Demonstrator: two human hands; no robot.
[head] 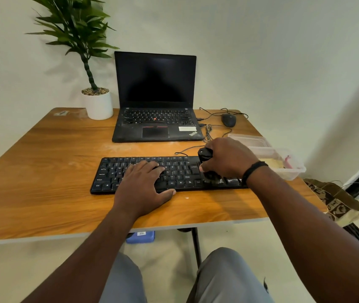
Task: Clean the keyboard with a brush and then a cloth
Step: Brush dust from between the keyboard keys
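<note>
Head view, brush [205, 159] mostly hidden by right hand [228, 159], keyboard [180, 171] partly covered

You have a single head view, looking forward and down at the table [42, 162] from close above. Your knees show below.

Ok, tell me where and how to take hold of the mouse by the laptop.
Grip the mouse across its two long sides, coming down from above with the palm over its rounded back. It lies flat on the table with open space around it, right of the laptop. Its cable leaves the far end, so approach from the near end.
</note>
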